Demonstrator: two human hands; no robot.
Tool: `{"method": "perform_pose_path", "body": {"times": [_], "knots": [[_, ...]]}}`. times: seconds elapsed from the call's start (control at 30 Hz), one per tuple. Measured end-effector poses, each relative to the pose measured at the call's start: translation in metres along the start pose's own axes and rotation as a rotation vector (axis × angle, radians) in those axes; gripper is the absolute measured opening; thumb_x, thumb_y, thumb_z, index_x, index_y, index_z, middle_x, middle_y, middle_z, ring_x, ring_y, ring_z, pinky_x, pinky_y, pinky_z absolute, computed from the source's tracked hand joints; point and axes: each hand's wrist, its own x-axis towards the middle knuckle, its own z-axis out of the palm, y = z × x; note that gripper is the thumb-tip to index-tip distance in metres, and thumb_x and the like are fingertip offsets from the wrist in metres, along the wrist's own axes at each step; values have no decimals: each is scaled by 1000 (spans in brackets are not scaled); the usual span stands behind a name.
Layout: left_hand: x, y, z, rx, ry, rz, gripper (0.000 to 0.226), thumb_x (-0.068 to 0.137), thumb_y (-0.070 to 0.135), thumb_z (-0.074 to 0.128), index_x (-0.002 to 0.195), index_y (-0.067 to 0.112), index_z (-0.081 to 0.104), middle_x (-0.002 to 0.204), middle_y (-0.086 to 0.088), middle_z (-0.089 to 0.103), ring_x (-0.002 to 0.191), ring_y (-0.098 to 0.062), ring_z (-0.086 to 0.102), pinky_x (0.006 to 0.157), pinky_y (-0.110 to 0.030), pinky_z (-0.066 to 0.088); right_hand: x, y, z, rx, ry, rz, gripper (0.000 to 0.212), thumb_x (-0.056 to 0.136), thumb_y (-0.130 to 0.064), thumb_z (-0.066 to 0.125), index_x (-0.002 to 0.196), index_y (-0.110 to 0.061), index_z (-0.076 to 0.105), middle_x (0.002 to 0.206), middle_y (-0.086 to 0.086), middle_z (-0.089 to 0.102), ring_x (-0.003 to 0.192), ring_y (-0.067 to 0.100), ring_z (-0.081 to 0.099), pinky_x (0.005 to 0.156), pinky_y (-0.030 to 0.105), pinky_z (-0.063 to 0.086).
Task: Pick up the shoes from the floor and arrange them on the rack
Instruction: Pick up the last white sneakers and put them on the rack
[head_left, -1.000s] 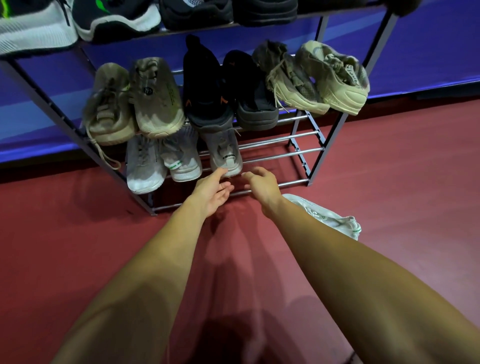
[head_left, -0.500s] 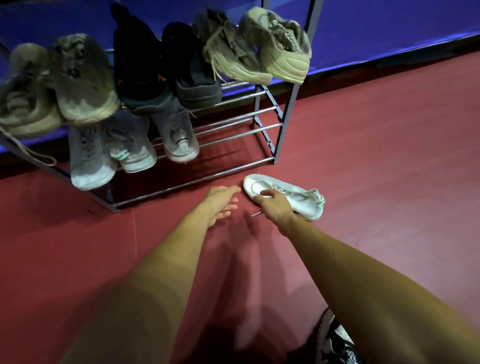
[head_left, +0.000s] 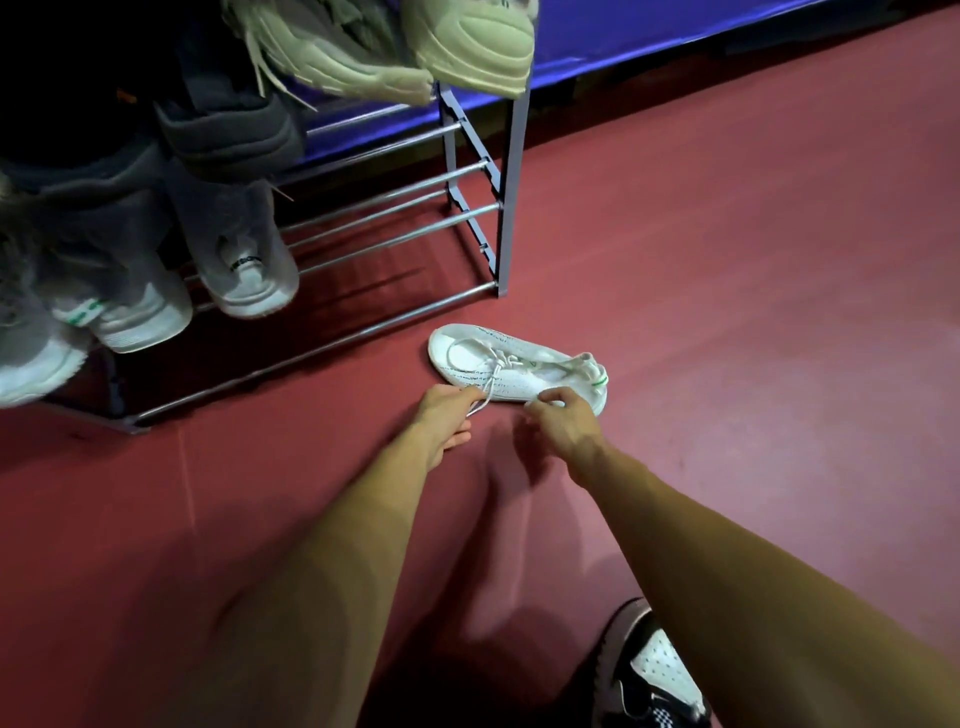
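Your white shoe (head_left: 519, 371) lies on the red floor (head_left: 753, 312) at the middle of the frame, just in front of the rack (head_left: 511, 182) at its lower right corner and not on it. Its toe points to frame left, and its heel, with a green stripe, points right.

Your right hand (head_left: 563, 421) grips the near edge of the shoe towards the heel, with the fingers curled over the side. Your left hand (head_left: 447, 415) sits just left of it, apart from the right hand, with its fingers curled at the loose lace (head_left: 491, 382). The blur there means I cannot tell whether it pinches the lace or only touches it.

On the rack, a pair of beige sneakers (head_left: 467, 47) hangs over the shelf edge at the top centre. Dark shoes (head_left: 228, 135) sit in the upper left, and grey-white shoes (head_left: 244, 270) on the lowest bars at the left, heels towards you. The right part of those bars is bare.

A blue panel (head_left: 675, 31) runs behind the rack in the upper right. A black-and-white shoe (head_left: 657, 670) shows at the bottom edge, right of centre, under your right forearm.
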Motion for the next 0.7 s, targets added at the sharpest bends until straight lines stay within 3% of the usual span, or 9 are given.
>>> {"method": "perform_pose_path", "body": {"times": [0.13, 0.23, 0.37, 0.47, 0.7], "knots": [[19, -5, 8, -113, 54, -15, 30, 90, 21, 67, 116, 13, 55, 94, 0, 61, 85, -16, 62, 63, -23, 50, 33, 19, 9, 111, -3, 2, 29, 62, -32, 61, 91, -29, 58, 86, 1, 63, 78, 25, 56, 75, 41, 46], [27, 0, 14, -234, 90, -35, 11, 92, 8, 63, 97, 10, 53, 86, -3, 60, 75, -11, 61, 61, -20, 50, 40, 21, 14, 145, 34, 7, 27, 63, -33, 57, 90, -29, 61, 89, 0, 69, 83, 30, 64, 83, 45, 53], [26, 0, 18, -345, 98, -75, 6, 93, 9, 58, 94, 14, 55, 77, 0, 57, 70, -10, 58, 59, -20, 45, 27, 13, 13, 152, 149, 8, 17, 73, -30, 57, 82, -22, 69, 83, -2, 74, 88, 28, 69, 87, 42, 56], [22, 1, 15, -388, 138, -83, 9, 93, 12, 59, 86, 15, 54, 79, -1, 56, 71, -11, 57, 60, -21, 47, 19, 5, 10, 116, 229, -4, 16, 80, -29, 59, 84, -18, 71, 82, -3, 73, 87, 23, 67, 87, 38, 55], [-3, 8, -2, -344, 129, -28, 13, 93, 21, 64, 88, 16, 53, 94, -4, 65, 93, -17, 65, 64, -22, 49, 4, -2, 8, 128, 218, -59, 20, 66, -38, 64, 73, -20, 70, 71, -1, 74, 80, 25, 71, 83, 43, 58]]}}
